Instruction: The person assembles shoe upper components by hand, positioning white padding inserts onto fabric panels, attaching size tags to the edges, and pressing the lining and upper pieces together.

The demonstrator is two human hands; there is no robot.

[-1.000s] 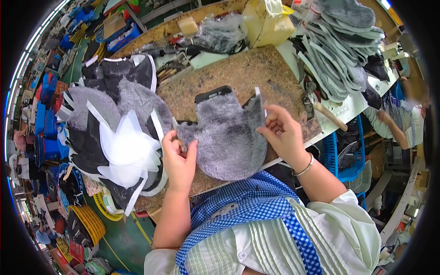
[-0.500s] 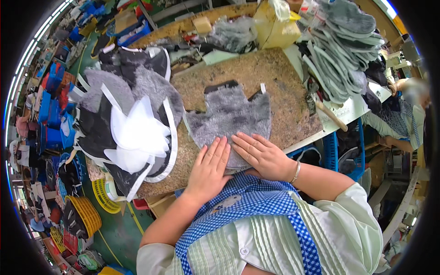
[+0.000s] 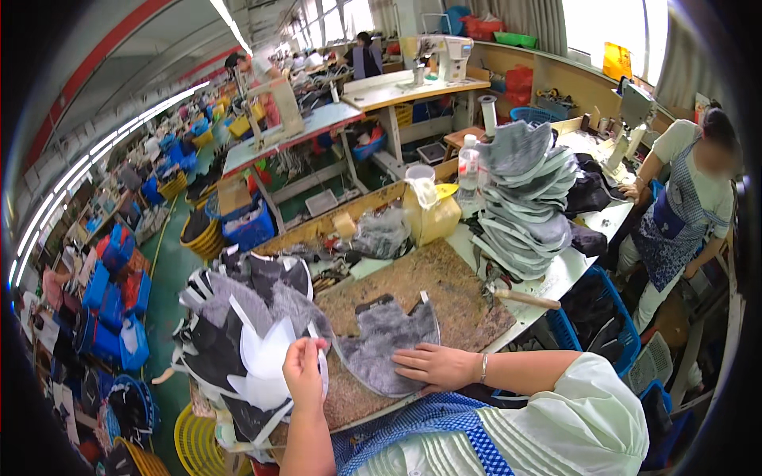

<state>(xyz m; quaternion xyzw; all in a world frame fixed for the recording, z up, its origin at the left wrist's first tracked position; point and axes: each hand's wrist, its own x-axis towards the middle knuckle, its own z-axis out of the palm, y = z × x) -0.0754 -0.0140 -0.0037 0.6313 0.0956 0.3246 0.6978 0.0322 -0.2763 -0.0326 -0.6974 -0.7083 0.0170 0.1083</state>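
A grey plush shoe-upper piece [image 3: 389,337] with dark patches and a small white tab lies flat on the worn brown board [image 3: 444,289]. My right hand [image 3: 439,366] rests on its right part, palm down with the fingers stretched out. Lifted just left of that piece, my left hand [image 3: 305,371] has its fingers drawn together in a pinch; anything between them is too small or hidden to name. Beside it, several thin white shaped inserts [image 3: 263,361] lie on a heap of black and grey upper pieces [image 3: 218,337].
A tall stack of grey pieces [image 3: 524,198] stands at the back right. Near it are a yellow container [image 3: 432,214], a clear bottle [image 3: 468,170] and a wooden-handled tool [image 3: 525,298]. A blue basket [image 3: 567,329] stands below right. A co-worker [image 3: 683,198] is at the right.
My left hand has come off the plush piece and up toward the white inserts, its fingers now pinched. My right hand stays on the piece. The view has tilted up, showing more of the room.
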